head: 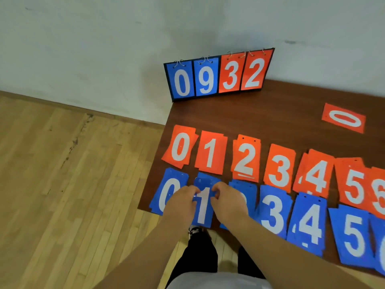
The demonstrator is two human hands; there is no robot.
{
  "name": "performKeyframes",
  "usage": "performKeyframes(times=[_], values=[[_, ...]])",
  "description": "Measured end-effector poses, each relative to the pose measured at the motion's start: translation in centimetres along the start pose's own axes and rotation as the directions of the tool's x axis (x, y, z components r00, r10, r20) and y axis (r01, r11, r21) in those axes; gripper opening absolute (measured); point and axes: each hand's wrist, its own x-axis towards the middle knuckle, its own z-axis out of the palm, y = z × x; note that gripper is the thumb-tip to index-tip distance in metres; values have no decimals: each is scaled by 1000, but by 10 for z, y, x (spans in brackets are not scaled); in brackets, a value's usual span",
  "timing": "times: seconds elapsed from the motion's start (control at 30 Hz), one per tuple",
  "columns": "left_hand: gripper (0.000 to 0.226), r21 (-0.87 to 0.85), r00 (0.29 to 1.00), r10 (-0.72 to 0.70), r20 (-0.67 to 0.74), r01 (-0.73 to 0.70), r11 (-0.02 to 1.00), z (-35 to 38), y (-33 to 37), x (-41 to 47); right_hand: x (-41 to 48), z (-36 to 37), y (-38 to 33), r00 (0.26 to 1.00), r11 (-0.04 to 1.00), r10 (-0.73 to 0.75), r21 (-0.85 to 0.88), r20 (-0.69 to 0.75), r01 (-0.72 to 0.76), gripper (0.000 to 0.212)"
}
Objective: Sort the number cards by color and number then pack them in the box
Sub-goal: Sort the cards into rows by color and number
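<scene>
I am grasping the blue 1 pile [203, 207] with both hands. My left hand [183, 203] is curling its fingers round the pile's left edge, and my right hand [227, 202] is curling round its right edge.

The pile is lying in the near row on the dark wooden table [281, 113], between the blue 0 pile [166, 192] and the blue 2 pile [245, 188], which my right hand is mostly covering. The row is running on rightward with the blue 3 [273, 213], blue 4 [308, 224] and blue 5 [354, 234] piles.

Just behind it, the red row is lying in order from red 0 [180, 146] to red 6 [379, 190]. A single red 0 card [343, 120] is lying sideways, well apart. A flip scoreboard [218, 76] is standing at the far corner, reading 0 9 3 2.
</scene>
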Motion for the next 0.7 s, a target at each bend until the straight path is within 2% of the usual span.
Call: performKeyframes(times=[0.13, 0.23, 0.33, 0.43, 0.53, 0.7], values=[[33, 255, 998, 63, 0, -61, 965, 2, -4, 14, 6, 7, -3, 999, 994, 12, -111, -51, -18, 26], [35, 342, 996, 79, -30, -64, 938, -1, -5, 17, 12, 5, -4, 1000, 988, -4, -153, -26, 0, 27], [39, 341, 996, 84, -22, -71, 937, -9, -1, 18, 11, -10, 3, 1000, 998, -8, -68, -16, 6, 31], [42, 282, 994, 98, -39, -83, 956, -19, 11, 26, 8, -41, 21, 996, 1000, -5, -5, -84, 5, 31], [44, 256, 987, 149, -68, -127, 958, -24, 42, 42, 5, -82, 54, 983, 995, 69, 76, -172, -57, 34], [43, 220, 964, 255, -76, -233, 947, -21, 126, 82, 11, -150, 127, 921, 966, 223, 197, -318, -166, 22]])
